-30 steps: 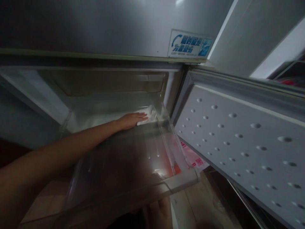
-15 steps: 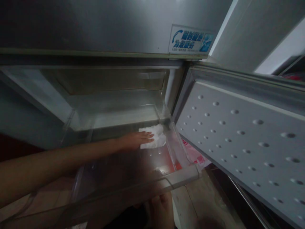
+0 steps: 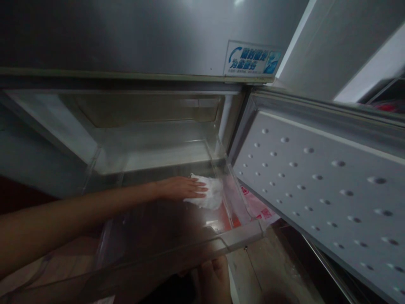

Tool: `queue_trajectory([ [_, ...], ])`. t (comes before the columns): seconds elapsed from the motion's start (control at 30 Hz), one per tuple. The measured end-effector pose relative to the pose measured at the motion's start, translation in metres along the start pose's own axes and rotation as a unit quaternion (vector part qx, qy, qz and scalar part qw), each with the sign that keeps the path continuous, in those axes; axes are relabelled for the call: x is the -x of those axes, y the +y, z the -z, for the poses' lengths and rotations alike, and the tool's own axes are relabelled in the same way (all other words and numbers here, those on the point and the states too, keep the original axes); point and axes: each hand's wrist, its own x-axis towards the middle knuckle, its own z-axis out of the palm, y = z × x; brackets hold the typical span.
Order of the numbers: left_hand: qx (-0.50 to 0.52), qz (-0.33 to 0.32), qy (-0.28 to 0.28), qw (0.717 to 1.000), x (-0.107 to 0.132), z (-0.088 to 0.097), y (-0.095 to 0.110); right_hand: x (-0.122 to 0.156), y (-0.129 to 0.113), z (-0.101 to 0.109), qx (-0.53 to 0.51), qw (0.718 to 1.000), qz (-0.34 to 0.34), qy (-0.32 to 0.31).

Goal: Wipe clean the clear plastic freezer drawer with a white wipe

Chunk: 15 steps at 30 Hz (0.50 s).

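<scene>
A clear plastic freezer drawer point(image 3: 243, 237) is pulled out in front of me. My left hand point(image 3: 182, 188) reaches in from the left and keeps a white cloth point(image 3: 212, 195) pressed under its outstretched fingers on the drawer floor, toward the right side wall. Whether it is fabric or paper I cannot tell; the thumb is hidden. Below the drawer's front edge, my right hand point(image 3: 215, 272) has its fingers curled against the front panel, partly seen through the dim plastic.
The freezer door point(image 3: 284, 190), with its dimpled inner side, stands swung out at right. Above is the closed upper door point(image 3: 126, 38) with a blue-lettered sticker point(image 3: 253, 58). A pink printed bag point(image 3: 257, 207) lies beyond the drawer's right wall. Floor tiles point(image 3: 249, 270) show below.
My left hand and the white cloth have shifted slightly toward me and to the right along the drawer floor. The right hand stays at the drawer front.
</scene>
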Motion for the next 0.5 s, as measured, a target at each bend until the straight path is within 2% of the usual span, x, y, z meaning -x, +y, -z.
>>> queue_trajectory([
  [0.17,-0.02,0.175,0.098,0.979,0.004,0.011,-0.062,0.0,0.004,-0.001,0.007,0.999,0.01,0.033],
  [0.23,-0.031,0.242,0.119,0.962,0.005,0.015,-0.083,-0.002,0.003,0.001,0.033,0.999,0.021,0.035],
  [0.3,-0.041,0.273,0.123,0.953,0.004,0.018,-0.097,-0.003,0.002,0.005,0.068,0.997,0.036,0.032],
  [0.4,-0.047,0.281,0.129,0.95,-0.001,0.019,-0.102,-0.005,0.001,0.01,0.115,0.99,0.059,0.048],
  [0.5,-0.048,0.28,0.123,0.951,-0.005,0.014,-0.088,-0.005,0.002,0.013,0.131,0.986,0.07,0.073],
])
